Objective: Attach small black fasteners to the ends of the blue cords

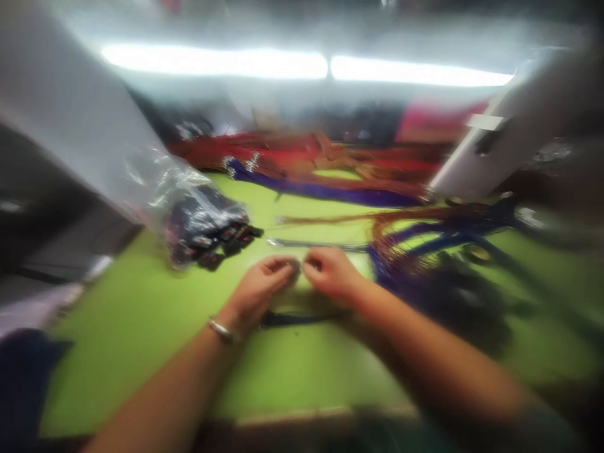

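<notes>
My left hand (262, 283) and my right hand (333, 270) meet fingertip to fingertip over the green table, both pinched closed. A small dark piece (296, 269), perhaps a connector housing, shows at the left fingertips. Whatever my right fingers pinch is too small and blurred to make out. Below the hands lies a dark blue wire bundle (297, 319) on the tabletop. Just beyond them, a thin strand of grey wires (316, 244) with pale tips runs to the right.
A clear plastic bag (202, 207) spills black connectors (226, 242) at left. Purple wires (321, 189) and red-brown wires (292, 148) stretch across the back. Tangled brown and blue wires (406, 239) lie at right on the green table (141, 352). White panels (80, 113) flank the table.
</notes>
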The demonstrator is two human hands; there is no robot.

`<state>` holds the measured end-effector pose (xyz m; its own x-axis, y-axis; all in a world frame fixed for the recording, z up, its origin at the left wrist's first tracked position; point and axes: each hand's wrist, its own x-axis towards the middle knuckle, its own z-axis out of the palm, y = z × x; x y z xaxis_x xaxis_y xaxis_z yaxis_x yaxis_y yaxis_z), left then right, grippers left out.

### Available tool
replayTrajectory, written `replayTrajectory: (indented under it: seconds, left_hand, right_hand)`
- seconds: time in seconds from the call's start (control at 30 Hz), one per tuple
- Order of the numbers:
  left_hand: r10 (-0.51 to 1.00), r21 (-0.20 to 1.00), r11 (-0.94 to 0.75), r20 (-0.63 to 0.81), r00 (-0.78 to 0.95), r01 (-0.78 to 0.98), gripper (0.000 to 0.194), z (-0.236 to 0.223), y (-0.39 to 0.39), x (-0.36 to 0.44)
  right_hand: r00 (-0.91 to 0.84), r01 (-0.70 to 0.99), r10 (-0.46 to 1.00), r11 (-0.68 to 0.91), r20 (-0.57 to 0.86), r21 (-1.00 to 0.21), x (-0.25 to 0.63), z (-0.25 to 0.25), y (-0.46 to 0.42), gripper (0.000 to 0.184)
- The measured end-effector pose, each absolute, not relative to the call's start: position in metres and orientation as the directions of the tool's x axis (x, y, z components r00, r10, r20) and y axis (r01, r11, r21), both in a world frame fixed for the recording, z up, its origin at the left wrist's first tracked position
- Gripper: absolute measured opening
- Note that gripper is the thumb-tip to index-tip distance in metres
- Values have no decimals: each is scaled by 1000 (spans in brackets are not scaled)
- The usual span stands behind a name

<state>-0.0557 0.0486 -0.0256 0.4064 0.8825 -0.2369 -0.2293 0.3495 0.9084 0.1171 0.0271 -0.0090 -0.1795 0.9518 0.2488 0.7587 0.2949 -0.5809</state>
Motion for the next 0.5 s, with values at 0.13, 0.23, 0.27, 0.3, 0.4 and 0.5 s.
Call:
replayTrajectory:
  seconds: [0.13, 0.23, 0.27, 0.3, 0.4, 0.5]
  left_hand:
    - [907, 917, 296, -181, 381, -268, 30, -17, 46, -57]
    - [871, 917, 270, -103, 480, -294, 42, -14, 43, -57]
    - [858, 922, 268, -96, 504, -281, 47, -15, 42, -56]
    - [846, 934, 269, -111, 522, -237, 49, -16, 41, -56]
    - [817, 967, 253, -221, 533, 13, 45, -22, 42, -55]
    - [795, 965, 230, -261, 547, 125, 41, -29, 45, -54]
  right_hand:
    - [-312, 806, 929, 369, 198, -463, 120, 16, 20, 10]
    - [-275, 894, 947, 315, 165, -318, 133, 36, 16, 11]
    - [-242, 906, 954, 288, 178, -310, 143, 42, 14, 12]
    - [-205, 909, 959, 261, 197, -326, 157, 48, 11, 12]
    - [-22, 915, 967, 123, 255, -386, 217, 54, -1, 11]
    - [326, 898, 909, -212, 259, -386, 289, 47, -28, 23]
